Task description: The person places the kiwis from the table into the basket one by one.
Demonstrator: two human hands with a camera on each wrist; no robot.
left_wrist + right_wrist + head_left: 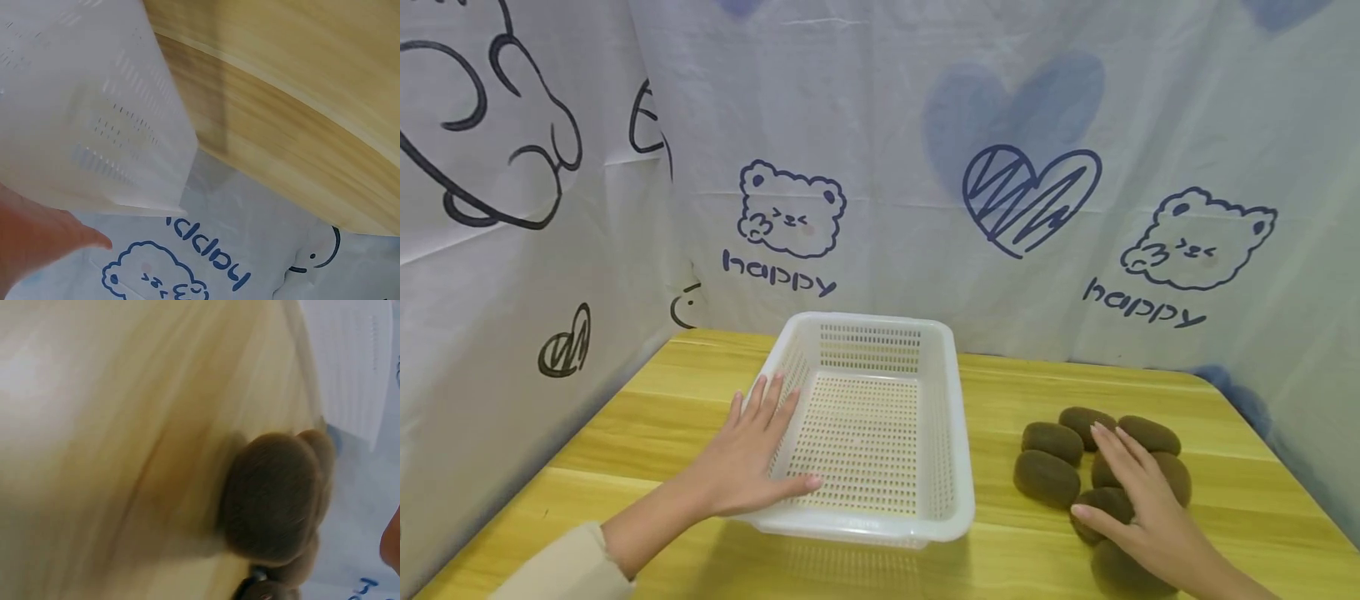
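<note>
A white perforated plastic basket (964, 467) stands on the wooden table with nothing in it. Over its left rim lies my left hand (747, 462), fingers spread and straight, thumb reaching across the near corner. The left wrist view shows the outer basket wall (94, 125) and part of that hand. To the right, several brown kiwis (1047, 477) sit clustered together. My right hand (1153, 512) is over the cluster with fingers extended, partly covering some kiwis; whether it touches them I cannot tell. One large kiwi (272, 500) fills the middle of the right wrist view, others behind it.
The yellow wood-grain table (647, 400) extends around the basket and kiwis. A white cloth (880, 183) printed with hearts, bear faces and "happy" hangs behind the table, with more cloth (490, 275) along the left side.
</note>
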